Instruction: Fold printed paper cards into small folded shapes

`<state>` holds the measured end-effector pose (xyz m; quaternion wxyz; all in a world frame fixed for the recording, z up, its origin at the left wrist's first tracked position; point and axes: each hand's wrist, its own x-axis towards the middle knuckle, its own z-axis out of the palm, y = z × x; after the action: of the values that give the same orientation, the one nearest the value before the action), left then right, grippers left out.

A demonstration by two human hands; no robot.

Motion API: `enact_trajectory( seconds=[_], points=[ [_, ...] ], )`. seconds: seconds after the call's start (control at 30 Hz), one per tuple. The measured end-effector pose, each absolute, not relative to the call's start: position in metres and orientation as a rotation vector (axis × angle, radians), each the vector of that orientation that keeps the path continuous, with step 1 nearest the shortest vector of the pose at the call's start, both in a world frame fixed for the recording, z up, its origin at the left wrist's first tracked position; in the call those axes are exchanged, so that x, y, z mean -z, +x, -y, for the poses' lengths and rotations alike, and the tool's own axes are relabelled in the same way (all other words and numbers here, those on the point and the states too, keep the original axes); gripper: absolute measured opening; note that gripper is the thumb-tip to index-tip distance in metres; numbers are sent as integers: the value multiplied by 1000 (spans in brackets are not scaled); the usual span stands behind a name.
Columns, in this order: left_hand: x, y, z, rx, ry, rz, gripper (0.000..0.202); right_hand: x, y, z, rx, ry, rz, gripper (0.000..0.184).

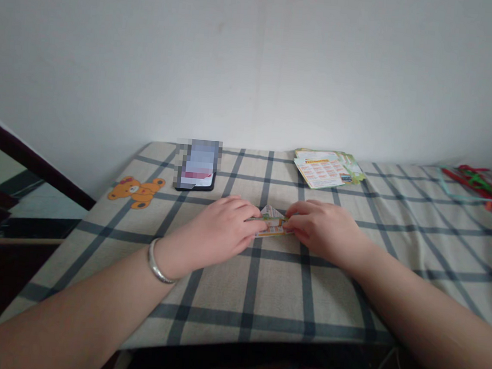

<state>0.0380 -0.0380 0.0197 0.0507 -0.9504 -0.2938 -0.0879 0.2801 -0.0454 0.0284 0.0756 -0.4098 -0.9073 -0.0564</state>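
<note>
A small folded piece of printed paper lies on the checked tablecloth near the table's middle. My left hand, with a silver bangle on its wrist, pinches the paper's left end with closed fingers. My right hand presses and grips the paper's right end, fingers curled together. Most of the paper is hidden between the two hands.
A phone lies at the back left, next to a bear print on the cloth. A stack of printed leaflets sits at the back centre-right. Red, green and blue ribbons lie at the far right. A wall stands behind.
</note>
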Motion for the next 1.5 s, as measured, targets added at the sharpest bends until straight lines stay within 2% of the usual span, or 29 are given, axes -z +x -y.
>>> enact_trajectory(
  seconds=[0.5,1.27,1.5],
  points=[
    [-19,32,35,329,-2882,883,25,-31,292,43,228,-1272,2722,18],
    [-33,24,36,222,-2912,946,26,-32,299,42,200,-1286,2742,21],
    [-22,31,36,262,-2815,975,15,-30,290,41,146,-1362,2678,16]
  ],
)
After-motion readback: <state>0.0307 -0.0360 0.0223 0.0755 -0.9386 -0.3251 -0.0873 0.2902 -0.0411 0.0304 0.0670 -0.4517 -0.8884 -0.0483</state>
